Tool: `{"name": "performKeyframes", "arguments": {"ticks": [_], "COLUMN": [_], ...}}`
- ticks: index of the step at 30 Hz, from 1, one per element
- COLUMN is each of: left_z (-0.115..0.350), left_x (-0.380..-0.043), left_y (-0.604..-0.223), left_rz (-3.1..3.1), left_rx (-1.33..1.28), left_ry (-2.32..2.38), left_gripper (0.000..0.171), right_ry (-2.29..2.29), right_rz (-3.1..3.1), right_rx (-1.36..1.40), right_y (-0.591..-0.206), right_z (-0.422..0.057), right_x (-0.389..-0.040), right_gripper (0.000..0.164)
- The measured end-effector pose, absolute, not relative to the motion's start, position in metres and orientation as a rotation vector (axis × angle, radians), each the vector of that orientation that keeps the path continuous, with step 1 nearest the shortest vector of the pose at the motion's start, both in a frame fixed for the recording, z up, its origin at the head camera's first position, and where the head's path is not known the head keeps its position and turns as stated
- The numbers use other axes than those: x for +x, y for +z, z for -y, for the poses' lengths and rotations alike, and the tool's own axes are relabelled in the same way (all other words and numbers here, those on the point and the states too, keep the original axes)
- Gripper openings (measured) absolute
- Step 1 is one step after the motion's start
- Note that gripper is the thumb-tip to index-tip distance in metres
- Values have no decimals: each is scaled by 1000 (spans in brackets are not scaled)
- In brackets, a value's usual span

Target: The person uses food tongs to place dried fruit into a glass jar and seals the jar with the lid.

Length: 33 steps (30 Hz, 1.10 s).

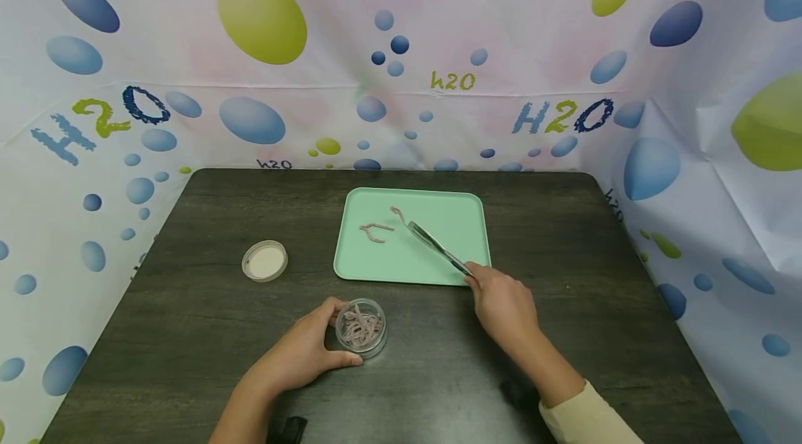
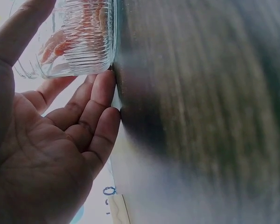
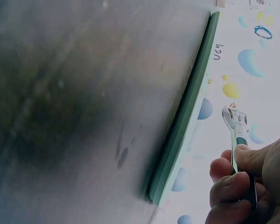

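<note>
My left hand (image 1: 307,346) holds a small open glass jar (image 1: 383,341) on the table, thumb on the near side and fingers on the far side. Thin pinkish strips (image 1: 361,328) fill the jar. In the left wrist view the ribbed jar wall (image 2: 84,42) sits between thumb and fingers. My right hand (image 1: 506,301) grips metal tongs (image 1: 438,247) by the handle, over the right part of a mint-green tray (image 1: 410,271). At the tongs' tip is one pinkish strip (image 1: 397,211). Other strips (image 1: 374,238) lie on the tray to its left.
A round pale lid (image 1: 265,261) lies on the dark wooden table (image 1: 188,305), left of the tray. Behind the table hangs a white sheet (image 1: 338,26) with blue and green spots. A small black object (image 1: 293,429) is at the near edge beside the left forearm.
</note>
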<state>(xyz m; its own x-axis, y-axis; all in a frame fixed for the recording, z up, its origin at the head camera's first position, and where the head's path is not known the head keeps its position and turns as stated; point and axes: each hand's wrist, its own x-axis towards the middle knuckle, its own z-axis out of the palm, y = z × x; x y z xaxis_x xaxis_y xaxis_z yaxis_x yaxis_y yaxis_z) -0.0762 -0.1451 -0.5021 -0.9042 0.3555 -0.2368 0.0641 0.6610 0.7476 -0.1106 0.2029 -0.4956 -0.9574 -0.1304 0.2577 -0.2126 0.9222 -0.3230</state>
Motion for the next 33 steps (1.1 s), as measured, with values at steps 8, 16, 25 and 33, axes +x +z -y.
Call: {"name": "performKeyframes", "arguments": {"ticks": [8, 16, 25, 33], "left_z": [145, 146, 145, 145], "left_x": [-76, -77, -76, -77], "left_y": [-501, -503, -501, -502], "left_rz": [-2508, -2513, -2508, -2516], "left_rx": [327, 332, 325, 332], "left_ry": [1116, 1110, 1110, 1105], "left_gripper": [78, 77, 76, 77], "right_ry": [519, 555, 536, 515], "right_rz": [2841, 2823, 2833, 2800], "right_rx": [278, 306, 348, 405], "right_y": [-493, -491, -485, -479], "right_z": [-202, -202, -200, -201], "right_x": [-99, -87, -79, -69], "right_gripper": [24, 27, 25, 24]}}
